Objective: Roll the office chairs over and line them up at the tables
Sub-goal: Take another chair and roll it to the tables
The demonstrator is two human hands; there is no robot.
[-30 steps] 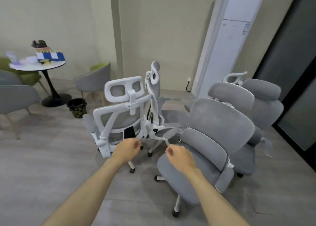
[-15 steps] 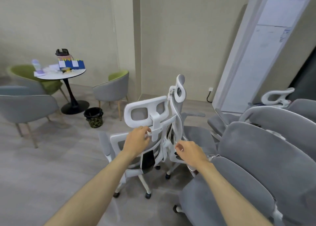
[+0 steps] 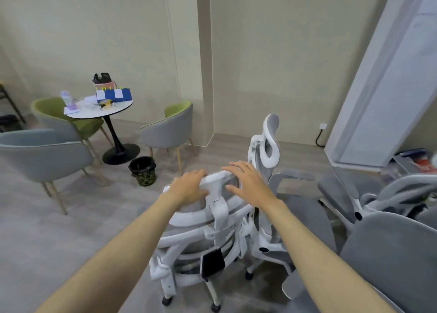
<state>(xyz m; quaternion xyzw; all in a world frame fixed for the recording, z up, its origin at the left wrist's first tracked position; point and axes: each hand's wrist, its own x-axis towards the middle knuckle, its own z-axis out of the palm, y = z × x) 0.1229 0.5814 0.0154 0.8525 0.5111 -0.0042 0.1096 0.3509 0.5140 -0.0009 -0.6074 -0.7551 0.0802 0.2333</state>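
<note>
Left hand (image 3: 189, 186) grips the headrest (image 3: 216, 179) of the near white chair (image 3: 196, 220), fingers curled over its top; right hand (image 3: 249, 185) (fingers spread, contact unclear) is over its right end.

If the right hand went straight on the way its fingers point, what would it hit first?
Most likely the white headrest of the nearest office chair, which the left hand grips. The open right hand hovers by its right end; whether it touches is unclear.
</note>
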